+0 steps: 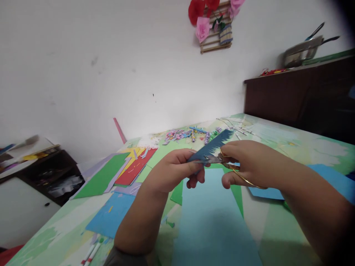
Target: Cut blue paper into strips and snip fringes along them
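Note:
Between the fingers and thumb of my left hand is a dark blue paper strip, its right-hand edge cut into a jagged fringe. My right hand grips gold-handled scissors, fingers through the loops. The blades reach leftward across the strip near my left thumb; fingers and paper partly hide them. Below both hands a light blue paper sheet lies on the table, with green paper showing at its edges.
Red paper, green paper and a blue sheet lie at left. Colourful scraps and thin twigs lie at the back. Markers rest near the front. A dark cabinet stands at right.

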### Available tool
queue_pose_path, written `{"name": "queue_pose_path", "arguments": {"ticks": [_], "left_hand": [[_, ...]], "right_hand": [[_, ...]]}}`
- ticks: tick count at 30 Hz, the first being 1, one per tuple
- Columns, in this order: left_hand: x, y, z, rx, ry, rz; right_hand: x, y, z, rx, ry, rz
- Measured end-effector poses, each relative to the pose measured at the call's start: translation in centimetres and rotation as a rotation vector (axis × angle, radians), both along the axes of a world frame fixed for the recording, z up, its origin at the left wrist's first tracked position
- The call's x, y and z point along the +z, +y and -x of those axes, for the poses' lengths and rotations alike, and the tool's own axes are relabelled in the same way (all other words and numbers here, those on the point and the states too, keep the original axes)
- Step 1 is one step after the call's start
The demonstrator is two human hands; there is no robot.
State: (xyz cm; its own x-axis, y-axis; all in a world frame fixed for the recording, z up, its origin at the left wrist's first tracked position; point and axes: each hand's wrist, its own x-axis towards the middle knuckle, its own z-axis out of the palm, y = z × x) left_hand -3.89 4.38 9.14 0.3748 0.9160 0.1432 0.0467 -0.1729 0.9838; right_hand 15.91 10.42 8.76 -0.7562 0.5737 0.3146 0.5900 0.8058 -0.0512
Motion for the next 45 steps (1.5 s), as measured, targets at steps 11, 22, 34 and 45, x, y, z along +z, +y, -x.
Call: {"name": "queue_pose_path", "arguments": {"ticks": [11, 22, 34, 45], "left_hand": [[-0.1, -0.2, -1.4, 0.214, 0.022, -0.030], [0.1, -0.5, -3.0, 0.333, 0.221, -0.113], [-0.4, -0.2, -2.5, 0.324, 0.283, -0.183], [-0.1, -0.8, -2.2, 0.324, 0.395, -0.416]], "right_hand": [[-0.5, 0.2, 0.0, 0.050, 0.027, 0.129], [-0.3, 0.1, -0.3, 0.080, 0.039, 0.179], [-0.3, -0.4, -0.6, 0.048, 0.059, 0.257], [-0.3, -1.0, -0.1, 0.005, 0.068, 0.106]]}}
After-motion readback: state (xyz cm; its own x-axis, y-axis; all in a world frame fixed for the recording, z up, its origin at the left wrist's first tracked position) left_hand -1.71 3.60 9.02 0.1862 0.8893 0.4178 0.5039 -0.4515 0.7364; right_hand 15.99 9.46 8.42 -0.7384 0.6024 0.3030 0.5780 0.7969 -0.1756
